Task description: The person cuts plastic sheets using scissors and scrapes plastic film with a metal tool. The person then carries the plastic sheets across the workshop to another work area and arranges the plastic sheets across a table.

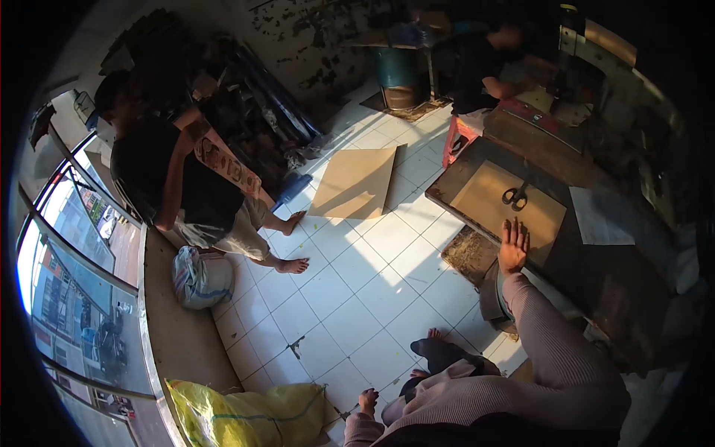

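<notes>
On the dark table [596, 290] at the right lies a tan sheet [488, 197], with black-handled scissors [515, 197] on top of it. My right hand [514, 247] rests flat on the near edge of that sheet, just below the scissors, its fingers stretched out and holding nothing. A white paper [602, 216] lies to the right of the sheet. Low in the view, my left hand [368, 401] hangs beside my body above the floor. It is small and partly shaded, so its finger pose is unclear.
A person [179, 171] stands at the left holding a marked board [223, 160]. Another person [484, 82] sits beyond the table. A brown sheet [356, 182] lies on the tiled floor. A white sack [201, 277] and a yellow sack [249, 413] are at the left.
</notes>
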Demonstrator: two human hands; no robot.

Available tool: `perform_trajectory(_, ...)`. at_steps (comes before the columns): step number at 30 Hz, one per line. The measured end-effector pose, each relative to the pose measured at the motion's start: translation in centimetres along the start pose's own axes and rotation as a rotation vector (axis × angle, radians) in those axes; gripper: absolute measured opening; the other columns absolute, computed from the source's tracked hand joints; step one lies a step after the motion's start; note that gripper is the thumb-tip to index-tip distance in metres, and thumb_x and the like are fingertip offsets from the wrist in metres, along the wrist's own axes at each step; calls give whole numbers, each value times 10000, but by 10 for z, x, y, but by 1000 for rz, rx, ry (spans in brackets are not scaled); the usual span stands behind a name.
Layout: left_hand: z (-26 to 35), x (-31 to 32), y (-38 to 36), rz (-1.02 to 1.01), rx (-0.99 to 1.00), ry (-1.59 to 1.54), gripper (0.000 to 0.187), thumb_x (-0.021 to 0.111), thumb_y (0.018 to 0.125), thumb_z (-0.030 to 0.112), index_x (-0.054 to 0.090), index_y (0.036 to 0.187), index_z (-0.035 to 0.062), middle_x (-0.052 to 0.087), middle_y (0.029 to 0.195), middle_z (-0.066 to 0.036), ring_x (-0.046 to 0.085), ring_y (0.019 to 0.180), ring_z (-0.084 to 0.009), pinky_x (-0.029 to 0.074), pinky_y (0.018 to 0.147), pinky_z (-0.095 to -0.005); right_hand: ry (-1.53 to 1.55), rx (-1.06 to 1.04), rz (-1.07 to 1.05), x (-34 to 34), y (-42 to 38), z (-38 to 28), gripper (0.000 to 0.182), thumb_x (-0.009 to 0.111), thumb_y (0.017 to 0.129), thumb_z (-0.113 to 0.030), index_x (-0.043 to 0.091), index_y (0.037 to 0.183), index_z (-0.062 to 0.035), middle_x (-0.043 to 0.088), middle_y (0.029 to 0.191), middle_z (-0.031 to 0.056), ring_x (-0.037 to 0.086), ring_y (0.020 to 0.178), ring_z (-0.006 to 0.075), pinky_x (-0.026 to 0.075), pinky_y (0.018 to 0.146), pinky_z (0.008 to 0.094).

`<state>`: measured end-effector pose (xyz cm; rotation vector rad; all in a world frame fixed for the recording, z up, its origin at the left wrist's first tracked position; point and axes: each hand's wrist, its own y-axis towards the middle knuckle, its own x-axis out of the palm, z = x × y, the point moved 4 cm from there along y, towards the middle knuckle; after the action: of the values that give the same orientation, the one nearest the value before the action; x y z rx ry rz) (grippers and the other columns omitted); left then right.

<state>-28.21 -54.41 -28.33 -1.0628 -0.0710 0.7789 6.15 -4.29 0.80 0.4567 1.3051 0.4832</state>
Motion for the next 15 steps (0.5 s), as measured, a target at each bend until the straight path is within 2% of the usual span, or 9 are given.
perform_trajectory(1, 34, 6, 9, 12, 50, 1, 276, 461, 796, 195, 598, 988, 52, 653, 802, -58, 630, 688, -142, 435, 481, -256, 7, -7, -4, -5, -3, -1, 454, 405, 817, -151, 378, 1270, -168, 313, 1368, 43, 335, 1228, 202, 230, 1024, 396)
perform_trajectory(3, 101, 21, 20, -104, 164, 15, 338, 415, 829, 210, 501, 1117, 55, 601, 1009, -102, 576, 926, -207, 422, 729, -363, 52, -35, -16, -8, 0, 1, 510, 467, 767, -113, 381, 1269, -140, 316, 1364, 54, 329, 1227, 221, 243, 1015, 390)
perform_trajectory(5, 153, 48, 28, -112, 221, 12, 348, 422, 827, 217, 489, 1130, 58, 603, 1011, -97, 577, 930, -199, 423, 730, -364, 107, -9, -28, -8, 3, 3, 539, 486, 743, -91, 379, 1271, -125, 318, 1362, 60, 333, 1224, 224, 252, 1008, 388)
perform_trajectory(7, 196, 80, 32, -235, 312, 129, 357, 430, 826, 225, 478, 1139, 58, 605, 1012, -98, 577, 933, -191, 425, 727, -354, 145, 10, -51, -13, 3, 0, 611, 547, 696, -65, 371, 1279, -116, 322, 1359, 55, 332, 1227, 218, 296, 981, 357)
perform_trajectory(9, 226, 111, 47, -311, 490, 269, 354, 466, 818, 250, 521, 1097, 39, 637, 925, -99, 598, 876, -169, 437, 682, -285, 192, 7, -63, -19, 9, 1, 649, 576, 674, -67, 363, 1285, -117, 325, 1358, 52, 330, 1230, 206, 329, 956, 337)
perform_trajectory(10, 231, 124, 60, -233, 584, 369, 298, 467, 824, 209, 572, 1033, 25, 656, 854, -102, 619, 814, -172, 459, 709, -266, 218, 12, -82, -17, 4, -1, 669, 591, 664, -67, 359, 1289, -117, 327, 1357, 50, 329, 1232, 199, 346, 943, 327)
perform_trajectory(12, 226, 144, 63, -310, 442, 230, 300, 487, 828, 228, 555, 1078, 79, 653, 867, -56, 606, 823, -166, 456, 691, -277, 160, 41, -61, -14, 1, 2, 733, 629, 619, -69, 355, 1295, -142, 332, 1358, 5, 347, 1222, 165, 387, 898, 305)
perform_trajectory(14, 235, 144, 40, -734, 96, 580, 418, 532, 833, 312, 469, 1178, 85, 587, 1061, -54, 585, 925, -181, 433, 799, -334, 150, 101, -91, -9, 1, -3, 738, 630, 615, -78, 355, 1295, -158, 340, 1353, -23, 362, 1211, 151, 397, 884, 305)
perform_trajectory(15, 238, 137, 48, -817, 64, 701, 398, 520, 836, 300, 475, 1168, 85, 593, 1039, -56, 589, 905, -179, 438, 774, -333, 155, 112, -82, -7, -2, -9, 748, 632, 599, -78, 361, 1291, -161, 351, 1346, -28, 370, 1205, 152, 396, 884, 308)
